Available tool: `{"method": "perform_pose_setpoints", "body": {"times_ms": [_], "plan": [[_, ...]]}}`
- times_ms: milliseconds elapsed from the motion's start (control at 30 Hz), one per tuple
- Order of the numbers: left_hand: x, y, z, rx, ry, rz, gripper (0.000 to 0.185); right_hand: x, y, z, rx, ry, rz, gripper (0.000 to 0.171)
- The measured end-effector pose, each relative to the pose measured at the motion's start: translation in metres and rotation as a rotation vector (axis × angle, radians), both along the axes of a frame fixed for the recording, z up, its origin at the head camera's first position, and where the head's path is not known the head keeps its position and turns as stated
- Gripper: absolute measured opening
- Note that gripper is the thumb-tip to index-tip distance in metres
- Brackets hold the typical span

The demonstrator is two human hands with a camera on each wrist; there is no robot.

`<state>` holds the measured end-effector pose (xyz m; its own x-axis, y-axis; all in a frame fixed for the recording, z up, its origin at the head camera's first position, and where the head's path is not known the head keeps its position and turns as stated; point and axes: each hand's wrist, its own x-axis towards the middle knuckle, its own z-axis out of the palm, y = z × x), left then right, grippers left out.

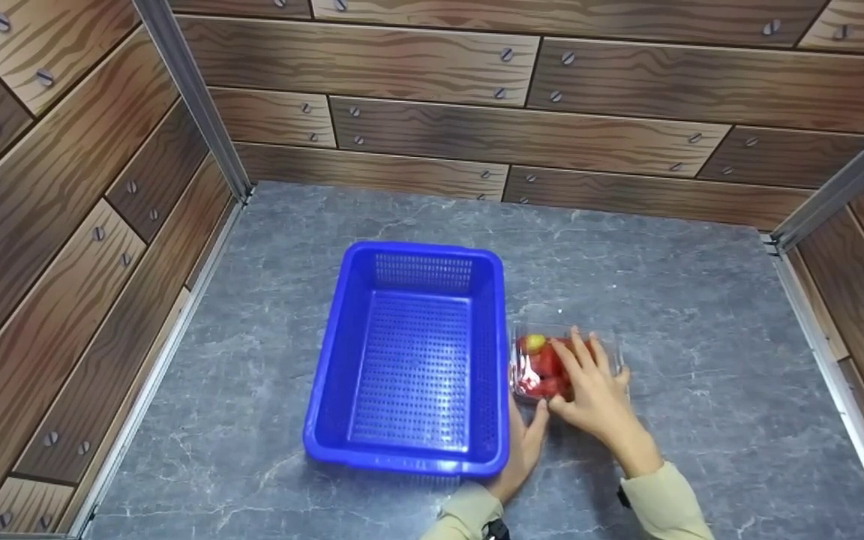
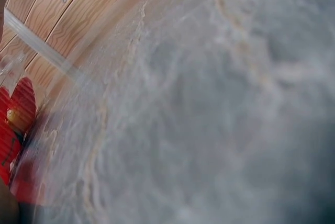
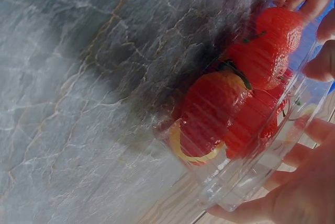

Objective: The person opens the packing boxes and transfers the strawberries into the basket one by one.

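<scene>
Clear plastic box of red fruit is seen on the grey marble-look bench, just beside the right long wall of the blue perforated basket. Box is covered from above by the right hand, fingers spread straight over the lid; in the right wrist view the fingertips are seen curling round the box edge, so the grip is taken as closed on the box. Left hand is placed at the box's near corner, between box and basket, fingers reaching up against the box; whether it is actually clasped cannot be told. Left wrist view is mostly blurred bench, with red fruit showing at the left edge. One yellowish-green piece is seen among the red fruit at the far left corner of the box. Basket is standing upright with nothing seen inside. Beige sleeves are worn on both arms. Wood-grain printed panels are set round the bench on three sides
</scene>
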<state>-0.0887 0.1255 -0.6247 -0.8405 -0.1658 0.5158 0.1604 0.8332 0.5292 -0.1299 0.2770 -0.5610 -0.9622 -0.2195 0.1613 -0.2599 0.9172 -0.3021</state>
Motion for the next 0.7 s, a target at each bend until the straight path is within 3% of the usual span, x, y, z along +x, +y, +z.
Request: {"method": "perform_pose_setpoints", "body": {"times_ms": [133,300,433,700], "plan": [[0.0,0.007,-0.003,0.085,-0.034,-0.016,0.094,0.001,-0.001,0.0,0.013,0.006,-0.005,0.087],[-0.002,0.017,-0.008,0.256,-0.078,-0.074,0.091,0.001,-0.003,-0.001,0.016,0.025,-0.019,0.086],[-0.004,0.022,-0.01,0.345,-0.027,-0.108,0.091,0.001,-0.004,-0.003,0.022,0.043,-0.014,0.083],[-0.008,0.029,-0.014,0.347,0.101,-0.041,0.089,0.001,-0.004,-0.007,0.04,0.086,0.002,0.076]]}}
